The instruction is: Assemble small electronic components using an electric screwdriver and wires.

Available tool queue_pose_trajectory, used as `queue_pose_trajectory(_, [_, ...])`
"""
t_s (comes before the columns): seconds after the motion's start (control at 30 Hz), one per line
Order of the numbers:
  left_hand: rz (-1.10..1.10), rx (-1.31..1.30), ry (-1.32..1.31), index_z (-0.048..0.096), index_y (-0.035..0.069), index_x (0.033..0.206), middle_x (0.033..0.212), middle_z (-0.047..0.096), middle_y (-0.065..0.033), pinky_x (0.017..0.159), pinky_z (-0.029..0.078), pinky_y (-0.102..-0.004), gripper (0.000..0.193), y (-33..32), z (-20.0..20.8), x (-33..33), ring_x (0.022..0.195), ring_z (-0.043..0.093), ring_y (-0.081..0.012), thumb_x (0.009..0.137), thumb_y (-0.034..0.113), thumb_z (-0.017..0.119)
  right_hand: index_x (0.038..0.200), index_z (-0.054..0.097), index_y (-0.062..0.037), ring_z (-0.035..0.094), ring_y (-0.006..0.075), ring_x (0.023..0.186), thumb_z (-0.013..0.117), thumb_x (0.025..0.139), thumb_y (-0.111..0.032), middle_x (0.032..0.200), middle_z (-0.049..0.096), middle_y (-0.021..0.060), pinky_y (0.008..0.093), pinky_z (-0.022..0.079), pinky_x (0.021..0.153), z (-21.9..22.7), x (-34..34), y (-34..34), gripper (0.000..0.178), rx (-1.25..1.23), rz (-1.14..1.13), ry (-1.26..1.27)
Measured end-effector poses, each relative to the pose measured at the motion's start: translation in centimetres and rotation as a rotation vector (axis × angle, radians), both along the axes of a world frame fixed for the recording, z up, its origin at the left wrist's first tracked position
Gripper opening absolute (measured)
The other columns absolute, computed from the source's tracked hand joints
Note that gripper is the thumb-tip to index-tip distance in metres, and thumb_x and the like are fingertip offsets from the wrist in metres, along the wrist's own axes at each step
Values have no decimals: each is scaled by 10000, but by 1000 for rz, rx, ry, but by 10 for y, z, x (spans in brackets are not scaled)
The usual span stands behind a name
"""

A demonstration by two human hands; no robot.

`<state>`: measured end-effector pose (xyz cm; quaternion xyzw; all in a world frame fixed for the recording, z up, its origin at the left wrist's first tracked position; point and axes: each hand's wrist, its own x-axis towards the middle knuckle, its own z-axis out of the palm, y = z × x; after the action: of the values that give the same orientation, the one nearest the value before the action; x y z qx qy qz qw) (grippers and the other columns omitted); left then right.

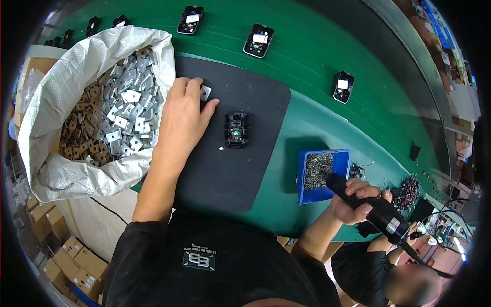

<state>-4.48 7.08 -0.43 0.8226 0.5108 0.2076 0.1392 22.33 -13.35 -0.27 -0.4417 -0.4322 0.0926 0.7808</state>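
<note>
My left hand (181, 112) is over the left part of a dark grey mat (235, 181), fingers bent. A small silvery metal plate with a hole (205, 93) sits at its fingertips, between forefinger and thumb. Right of that hand, a small black chassis with a green circuit board (237, 132) lies on the mat, apart from my fingers. My right hand (353, 204) is wrapped round a black corded electric screwdriver (386, 217). The tool's front end is over the right edge of a blue bin (341, 158) of small screws (317, 171); its bit cannot be made out.
A white woven sack (46, 158) full of metal plates stands at the left. Beyond the mat, several black housings (259, 40) sit on a green conveyor belt (302, 61). Small parts (407, 192) are heaped at the right. Another person (363, 273) is at the lower right.
</note>
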Motion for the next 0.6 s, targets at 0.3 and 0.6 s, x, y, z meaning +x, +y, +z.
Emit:
queue_pose_trajectory(0.3, [-111,-49,-44,645,-31,999,926,661,-160,702,532,-381,198,2,0,-9,792,667,-321,812,18,692,1318,339,-79,495,137,565,590,931,-436,796,494,20,305,434,558,40,-7,-9,584,192,17,1])
queue_pose_trajectory(0.6, [-19,-63,-102,675,-25,951,926,679,-158,747,533,-369,146,-8,-2,-12,823,665,-328,812,18,684,1301,373,-106,503,126,582,639,908,-369,818,501,9,300,437,578,44,-13,-19,543,218,22,117])
